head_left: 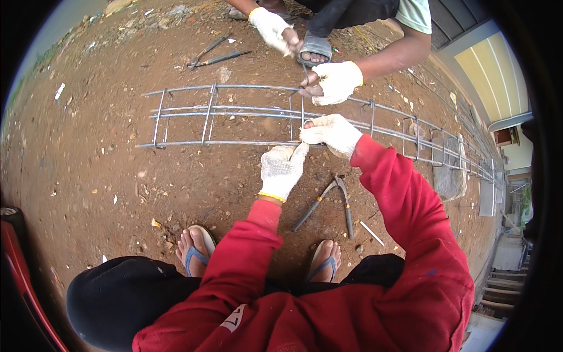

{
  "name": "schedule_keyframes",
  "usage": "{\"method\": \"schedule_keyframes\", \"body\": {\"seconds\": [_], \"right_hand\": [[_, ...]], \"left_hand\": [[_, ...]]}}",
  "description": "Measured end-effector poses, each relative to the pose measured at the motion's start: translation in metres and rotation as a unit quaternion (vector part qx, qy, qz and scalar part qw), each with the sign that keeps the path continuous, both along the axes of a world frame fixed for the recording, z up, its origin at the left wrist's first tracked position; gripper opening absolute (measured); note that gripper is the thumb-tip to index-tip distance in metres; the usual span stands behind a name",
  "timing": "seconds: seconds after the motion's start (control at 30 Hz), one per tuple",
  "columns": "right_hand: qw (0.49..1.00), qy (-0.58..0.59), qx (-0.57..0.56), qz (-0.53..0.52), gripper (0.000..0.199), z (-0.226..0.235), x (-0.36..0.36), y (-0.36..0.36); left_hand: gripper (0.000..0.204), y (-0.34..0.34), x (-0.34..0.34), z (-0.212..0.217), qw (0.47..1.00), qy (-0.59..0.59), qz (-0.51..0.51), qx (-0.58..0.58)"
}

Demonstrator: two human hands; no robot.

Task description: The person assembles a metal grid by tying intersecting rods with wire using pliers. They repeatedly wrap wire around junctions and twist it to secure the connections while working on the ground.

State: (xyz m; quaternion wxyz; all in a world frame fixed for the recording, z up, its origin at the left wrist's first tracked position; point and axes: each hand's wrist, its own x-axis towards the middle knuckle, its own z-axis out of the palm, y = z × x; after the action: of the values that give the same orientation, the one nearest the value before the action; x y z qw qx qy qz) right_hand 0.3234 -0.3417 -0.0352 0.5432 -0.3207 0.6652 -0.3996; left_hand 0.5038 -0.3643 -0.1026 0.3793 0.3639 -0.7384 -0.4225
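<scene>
A long cage of steel reinforcing bars (pixel 246 142) with stirrups (pixel 209 114) lies across the ground in front of me. My left hand (pixel 280 171), in a white knit glove, touches the near bar where a stirrup crosses it, its fingers drawn together. My right hand (pixel 334 135), gloved alike, reaches over that same joint with thumb and fingers pinched. Whatever is between the fingertips is too small to make out. Below the joint, pincers (pixel 337 183) with dark handles lie spread on the soil.
Across the cage a co-worker's gloved hand (pixel 339 82) works at the far bar, the other glove (pixel 271 28) nearby. A second pair of pincers (pixel 217 56) lies far left. A stone-like block (pixel 450 176) sits under the cage at right. Beside the pincers near me is a white stick (pixel 372 233).
</scene>
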Motion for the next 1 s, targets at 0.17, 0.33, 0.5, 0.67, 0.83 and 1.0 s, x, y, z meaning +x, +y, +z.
{"method": "schedule_keyframes", "body": {"seconds": [0.17, 0.33, 0.5, 0.67, 0.83, 1.0], "right_hand": [[1.0, 0.018, 0.013, -0.005, 0.011, -0.002, 0.006, 0.003], [0.961, 0.257, -0.086, 0.053, 0.013, 0.008, 0.024, 0.027], [0.804, 0.548, -0.16, 0.163, 0.024, 0.014, 0.03, 0.022], [0.802, 0.49, -0.295, 0.175, 0.014, 0.008, 0.043, 0.027], [0.68, 0.608, -0.285, 0.294, 0.027, 0.005, 0.039, 0.058], [0.557, 0.729, -0.216, 0.333, 0.046, -0.011, 0.031, 0.069]], "left_hand": [[0.031, 0.003, 0.002, 0.004, 0.999, 0.027, 0.006, -0.038], [0.03, -0.003, 0.004, 0.001, 0.993, -0.083, -0.022, -0.079], [0.034, -0.005, 0.001, -0.005, 0.996, -0.077, -0.047, -0.02], [0.037, -0.004, 0.005, -0.016, 0.994, -0.079, -0.076, -0.028], [0.024, -0.019, 0.016, -0.027, 0.975, -0.031, -0.191, 0.109], [0.024, -0.015, 0.011, -0.016, 0.966, 0.048, -0.139, 0.213]]}}
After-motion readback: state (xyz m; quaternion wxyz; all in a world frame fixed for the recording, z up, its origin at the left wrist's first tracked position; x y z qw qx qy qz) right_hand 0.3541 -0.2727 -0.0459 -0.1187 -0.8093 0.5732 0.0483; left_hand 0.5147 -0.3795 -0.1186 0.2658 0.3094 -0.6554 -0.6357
